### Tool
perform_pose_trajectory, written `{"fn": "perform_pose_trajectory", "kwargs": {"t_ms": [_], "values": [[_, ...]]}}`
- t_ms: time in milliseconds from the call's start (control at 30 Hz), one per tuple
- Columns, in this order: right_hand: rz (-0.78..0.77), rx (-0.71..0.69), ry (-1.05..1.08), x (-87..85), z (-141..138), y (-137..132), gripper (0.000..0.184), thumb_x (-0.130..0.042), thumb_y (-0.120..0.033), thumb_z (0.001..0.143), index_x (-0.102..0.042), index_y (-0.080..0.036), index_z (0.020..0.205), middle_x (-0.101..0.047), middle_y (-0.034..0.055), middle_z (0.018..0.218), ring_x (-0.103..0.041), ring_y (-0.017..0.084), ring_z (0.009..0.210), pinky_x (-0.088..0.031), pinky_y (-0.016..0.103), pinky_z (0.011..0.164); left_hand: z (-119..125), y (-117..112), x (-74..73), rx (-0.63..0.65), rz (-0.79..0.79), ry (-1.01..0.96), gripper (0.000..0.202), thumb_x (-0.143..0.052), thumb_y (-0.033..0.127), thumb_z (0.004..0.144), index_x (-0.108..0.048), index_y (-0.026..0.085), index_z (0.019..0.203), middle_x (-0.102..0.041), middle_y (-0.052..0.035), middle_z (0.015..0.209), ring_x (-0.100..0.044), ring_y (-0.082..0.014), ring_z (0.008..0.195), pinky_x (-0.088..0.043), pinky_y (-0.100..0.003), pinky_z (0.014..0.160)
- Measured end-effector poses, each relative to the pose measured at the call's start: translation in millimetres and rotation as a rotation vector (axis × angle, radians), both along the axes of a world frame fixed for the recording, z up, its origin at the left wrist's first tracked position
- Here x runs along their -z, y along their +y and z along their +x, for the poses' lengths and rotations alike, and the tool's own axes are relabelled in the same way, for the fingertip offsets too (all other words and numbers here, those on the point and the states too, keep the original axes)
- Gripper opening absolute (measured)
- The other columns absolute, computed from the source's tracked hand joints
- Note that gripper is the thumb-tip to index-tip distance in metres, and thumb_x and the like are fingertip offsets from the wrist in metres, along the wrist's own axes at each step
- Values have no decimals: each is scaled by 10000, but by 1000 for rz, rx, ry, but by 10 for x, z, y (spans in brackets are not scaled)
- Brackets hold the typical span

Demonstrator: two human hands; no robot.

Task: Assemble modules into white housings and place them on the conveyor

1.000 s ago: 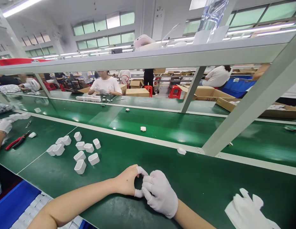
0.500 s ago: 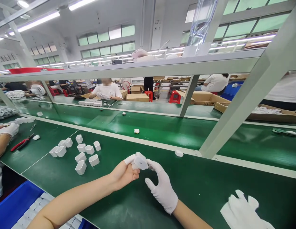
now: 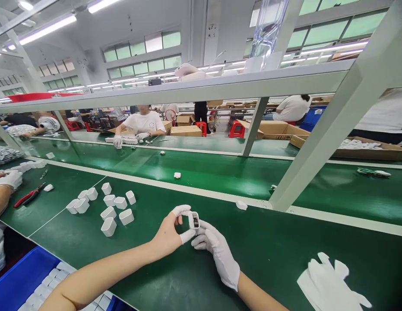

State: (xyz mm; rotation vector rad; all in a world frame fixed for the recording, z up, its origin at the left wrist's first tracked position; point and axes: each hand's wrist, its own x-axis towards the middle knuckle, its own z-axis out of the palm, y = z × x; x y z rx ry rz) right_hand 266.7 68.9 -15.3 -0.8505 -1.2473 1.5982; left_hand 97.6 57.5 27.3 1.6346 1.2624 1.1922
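Head view, looking down over a green bench (image 3: 285,259) on a factory line. Both of the person's hands meet near the middle, just above the bench surface. Left hand (image 3: 170,233), bare except for white finger cots on thumb and forefinger, pinches a small white plastic housing (image 3: 194,220) between those two fingertips. Right hand (image 3: 218,250), in a white fabric glove, sits just under and beside the housing, fingers loosely curled and touching or nearly touching it — whether it actually grips cannot be told.

The housing is a rounded-corner shell, open at the end facing the camera, with dark parts showing inside. It looks light, rigid and smooth, likely slippery against bare skin; the flat outer walls seem the safest place to hold, away from the open end and its insides.

To the left, a loose cluster of similar white shells (image 3: 106,205) lies on the bench. Red-handled pliers (image 3: 27,195) lie farther left, near a co-worker's gloved hand (image 3: 8,179). A limp spare white glove (image 3: 330,285) rests at lower right. A blue bin (image 3: 22,276) of white parts sits at the near edge.
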Motion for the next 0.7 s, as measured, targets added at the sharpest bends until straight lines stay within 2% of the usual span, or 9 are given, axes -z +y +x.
{"fn": "perform_pose_trajectory", "kwargs": {"t_ms": [67, 133, 233, 400, 567, 633, 700], "values": [[-43, 25, 18, -42, -10, -4, 499, -610, -563, 779, -655, -202, 1121, -703, 80, 932, -666, 219, 790, -543, 395, 740, -28, 1, 49, 6, 186, 255, 512, -690, 172, 690, -540, 223, 1177, -588, -38, 980, -516, -189, 853, -433, -344, 807], [-36, 61, -1, -72, -13, 3, 447, -632, -526, 773, -679, -212, 1087, -698, 78, 988, -656, 227, 839, -542, 413, 774, -37, -10, 79, 84, 310, 391, 485, -653, 143, 713, -539, 240, 1174, -614, -46, 1086, -534, -206, 918, -441, -350, 825], [11, 84, -38, -89, -16, 25, 395, -669, -477, 740, -704, -201, 1021, -705, 62, 919, -635, 221, 810, -533, 397, 766, -20, -24, 115, 168, 448, 534, 511, -637, 143, 738, -513, 268, 1219, -642, -34, 1138, -558, -214, 929, -441, -351, 816], [49, 92, -110, -81, -40, 46, 304, -696, -400, 682, -713, -186, 898, -703, 47, 786, -616, 207, 749, -517, 358, 733, 16, 9, 251, 159, 662, 665, 570, -622, 168, 774, -437, 261, 1306, -668, -49, 1093, -572, -219, 848, -436, -345, 724], [62, 121, -169, -51, -81, 54, 233, -710, -284, 620, -705, -192, 834, -710, 46, 782, -621, 208, 732, -515, 356, 734, -7, 25, 354, 169, 750, 705, 554, -605, 189, 801, -425, 234, 1323, -676, -61, 1056, -571, -224, 810, -437, -346, 687], [51, 147, -172, -35, -79, 68, 208, -704, -288, 630, -690, -186, 811, -694, 39, 755, -616, 201, 724, -512, 350, 736, -8, 37, 327, 187, 728, 706, 547, -614, 195, 777, -458, 237, 1299, -679, -55, 1042, -571, -223, 806, -437, -347, 689], [22, 174, -158, -22, -64, 89, 258, -669, -367, 688, -666, -181, 867, -677, 40, 779, -617, 194, 725, -517, 341, 714, 18, 102, 263, 198, 634, 656, 540, -639, 191, 719, -515, 240, 1242, -679, -39, 1027, -571, -218, 815, -444, -343, 710]]}}
